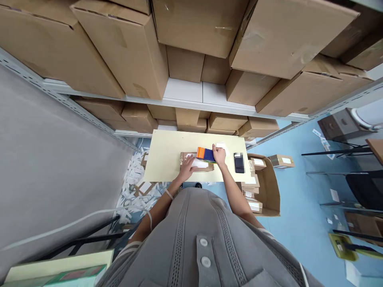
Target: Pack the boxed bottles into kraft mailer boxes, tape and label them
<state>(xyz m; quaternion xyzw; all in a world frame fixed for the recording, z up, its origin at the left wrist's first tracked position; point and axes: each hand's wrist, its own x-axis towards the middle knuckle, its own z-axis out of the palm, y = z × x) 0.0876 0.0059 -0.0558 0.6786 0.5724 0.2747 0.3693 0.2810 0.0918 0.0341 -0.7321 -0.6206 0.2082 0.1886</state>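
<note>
On the pale table (167,143) lies a small brown cardboard box (206,168) with a white label (200,163) on top and shiny tape at its left end. My left hand (187,169) rests on the box and label, fingers stretched out and lying flat. Wrapped in the fingers of my right hand (220,154) is an orange and blue tape dispenser (205,154), held over the upper right part of the box. Its grip is hidden by the hand. A white paper (222,146) lies just behind that hand.
A dark phone (239,162) lies at the table's right end. Beside the table stands a large open carton (271,191) of labelled boxes. Shelves (185,91) stacked with cardboard boxes rise in front. Paper scraps (131,179) cover the floor at left, near a wall.
</note>
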